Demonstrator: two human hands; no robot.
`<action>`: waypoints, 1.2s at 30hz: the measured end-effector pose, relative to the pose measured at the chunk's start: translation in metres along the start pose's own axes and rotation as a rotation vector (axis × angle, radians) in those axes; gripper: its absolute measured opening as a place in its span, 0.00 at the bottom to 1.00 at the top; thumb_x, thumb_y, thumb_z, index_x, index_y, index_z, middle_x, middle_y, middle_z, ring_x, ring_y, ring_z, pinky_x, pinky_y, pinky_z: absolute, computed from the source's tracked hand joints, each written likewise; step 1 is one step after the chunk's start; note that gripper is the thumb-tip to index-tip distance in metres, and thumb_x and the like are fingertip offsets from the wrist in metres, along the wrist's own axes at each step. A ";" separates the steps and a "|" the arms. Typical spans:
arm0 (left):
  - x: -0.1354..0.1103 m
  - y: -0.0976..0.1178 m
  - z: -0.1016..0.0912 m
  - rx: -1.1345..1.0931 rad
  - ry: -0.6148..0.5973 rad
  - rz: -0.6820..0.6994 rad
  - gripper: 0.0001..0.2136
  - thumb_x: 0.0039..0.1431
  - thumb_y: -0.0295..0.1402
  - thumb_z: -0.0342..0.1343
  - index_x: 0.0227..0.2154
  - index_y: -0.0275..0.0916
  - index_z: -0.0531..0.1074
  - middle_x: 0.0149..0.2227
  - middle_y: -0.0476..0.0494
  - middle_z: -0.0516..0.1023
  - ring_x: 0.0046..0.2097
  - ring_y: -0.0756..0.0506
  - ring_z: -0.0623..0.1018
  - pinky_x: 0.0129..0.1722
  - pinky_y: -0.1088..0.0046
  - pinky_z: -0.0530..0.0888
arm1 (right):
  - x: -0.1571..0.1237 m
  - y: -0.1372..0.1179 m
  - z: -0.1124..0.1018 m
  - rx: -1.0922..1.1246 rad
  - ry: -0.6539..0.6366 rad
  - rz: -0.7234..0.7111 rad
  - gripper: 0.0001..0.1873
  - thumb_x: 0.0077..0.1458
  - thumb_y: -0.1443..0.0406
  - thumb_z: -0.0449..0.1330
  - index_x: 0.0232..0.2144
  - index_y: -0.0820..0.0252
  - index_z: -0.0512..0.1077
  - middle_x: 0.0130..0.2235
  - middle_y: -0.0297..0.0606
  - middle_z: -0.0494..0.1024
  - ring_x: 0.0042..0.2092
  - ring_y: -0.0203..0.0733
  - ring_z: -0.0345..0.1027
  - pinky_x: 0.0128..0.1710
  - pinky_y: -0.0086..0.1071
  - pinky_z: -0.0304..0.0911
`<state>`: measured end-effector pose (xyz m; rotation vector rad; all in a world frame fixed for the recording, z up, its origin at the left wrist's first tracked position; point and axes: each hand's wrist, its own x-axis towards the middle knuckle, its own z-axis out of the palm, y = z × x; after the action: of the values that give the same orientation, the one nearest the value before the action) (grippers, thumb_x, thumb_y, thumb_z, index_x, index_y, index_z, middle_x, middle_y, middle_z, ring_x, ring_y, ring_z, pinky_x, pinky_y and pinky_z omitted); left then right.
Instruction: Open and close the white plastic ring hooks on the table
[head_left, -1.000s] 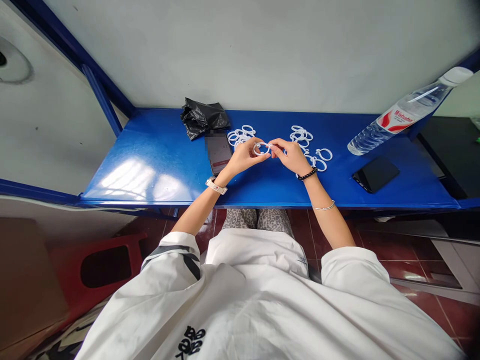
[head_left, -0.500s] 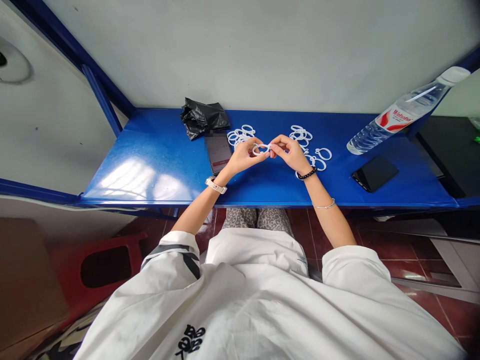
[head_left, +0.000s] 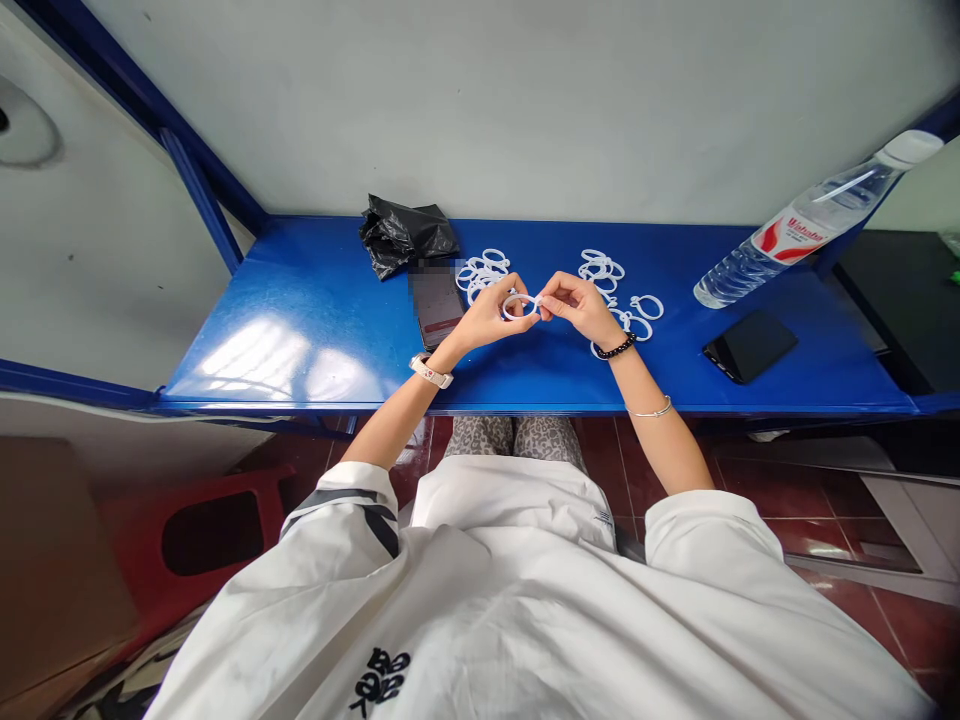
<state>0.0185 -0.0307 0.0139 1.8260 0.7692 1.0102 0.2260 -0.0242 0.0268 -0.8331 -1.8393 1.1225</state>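
Between my two hands is a white ring (head_left: 517, 317), held just above the blue table (head_left: 360, 300). My left hand (head_left: 491, 312) grips it with the thumb in front and the fingers curled behind. At the ring's right side, my right hand (head_left: 574, 303) pinches its edge between thumb and fingertips. Several white rings lie in a pile (head_left: 480, 270) behind my left hand. Another loose group of white rings (head_left: 600, 266) spreads behind and beside my right hand, partly hidden by the wrist. Small knobs show on some of the rings.
Left of the ring pile lie a phone (head_left: 437, 305) and a crumpled black plastic bag (head_left: 409, 235). A water bottle (head_left: 795, 235) stands at the right, with a black phone (head_left: 750, 347) in front of it. A grey wall (head_left: 510, 110) rises behind the table.
The ring has turned slightly, so its loop faces me more openly and sits a little further left. Both hands stay in nearly the same place.
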 end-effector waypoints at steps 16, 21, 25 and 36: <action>-0.002 0.001 -0.002 0.042 -0.064 0.023 0.19 0.62 0.48 0.64 0.35 0.44 0.59 0.21 0.59 0.63 0.22 0.53 0.62 0.28 0.71 0.62 | -0.001 -0.002 -0.002 -0.036 -0.051 0.006 0.30 0.54 0.35 0.65 0.32 0.54 0.70 0.26 0.31 0.71 0.29 0.39 0.67 0.36 0.36 0.69; -0.003 -0.003 -0.002 0.045 -0.057 0.037 0.20 0.62 0.49 0.64 0.35 0.44 0.60 0.22 0.58 0.62 0.23 0.53 0.63 0.28 0.71 0.62 | -0.001 -0.002 -0.002 -0.061 -0.063 0.013 0.30 0.54 0.34 0.64 0.31 0.53 0.69 0.26 0.31 0.70 0.29 0.40 0.66 0.36 0.38 0.70; -0.003 -0.005 -0.001 0.003 -0.048 0.013 0.21 0.61 0.51 0.65 0.34 0.43 0.61 0.21 0.58 0.60 0.23 0.53 0.62 0.28 0.71 0.61 | -0.001 -0.003 0.002 -0.051 -0.038 0.005 0.30 0.53 0.34 0.64 0.30 0.52 0.69 0.26 0.32 0.70 0.29 0.40 0.65 0.35 0.39 0.69; -0.001 -0.003 -0.001 -0.054 0.018 -0.018 0.24 0.56 0.50 0.70 0.31 0.43 0.59 0.20 0.60 0.58 0.23 0.55 0.59 0.27 0.74 0.58 | 0.000 -0.001 0.006 0.015 -0.010 -0.020 0.28 0.56 0.38 0.66 0.31 0.55 0.71 0.25 0.30 0.71 0.27 0.36 0.66 0.33 0.32 0.67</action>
<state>0.0169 -0.0296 0.0114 1.7633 0.7614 1.0270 0.2209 -0.0267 0.0262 -0.8001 -1.8416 1.1284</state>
